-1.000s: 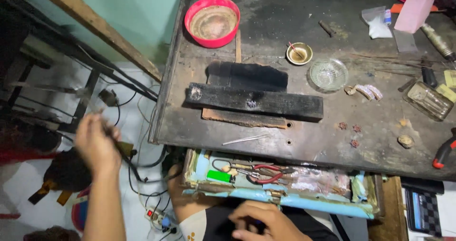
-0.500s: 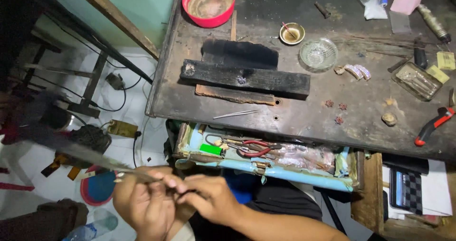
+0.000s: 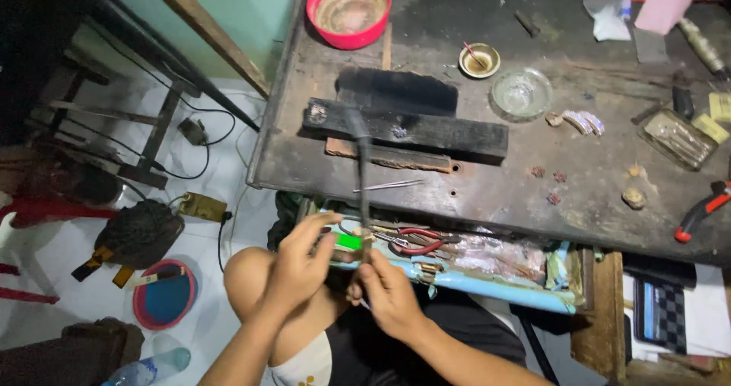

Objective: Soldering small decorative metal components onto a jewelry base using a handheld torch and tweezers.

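My left hand (image 3: 297, 264) and my right hand (image 3: 390, 296) meet over my lap, in front of the open light-blue drawer (image 3: 487, 288). Together they grip the brass base of a thin dark torch (image 3: 362, 174). Its stem stands upright, and the bent tip reaches up in front of the long black block (image 3: 426, 133) on the bench. A green lighter (image 3: 349, 241) shows just behind my left fingertips, at the drawer's edge; I cannot tell whether they touch it.
The dark workbench (image 3: 495, 196) holds a red bowl (image 3: 349, 9), a small brass cup (image 3: 480, 60), a glass dish (image 3: 521, 93), tweezers (image 3: 388, 184) and red-handled pliers (image 3: 699, 212). More pliers (image 3: 415, 241) lie in the drawer. A blue-and-red basin (image 3: 164, 298) and a bottle (image 3: 145, 367) sit on the floor at left.
My left hand came in from the floor side at left with the torch and joined my right hand. Both hands then rose toward the drawer and the torch stem now stands upright.
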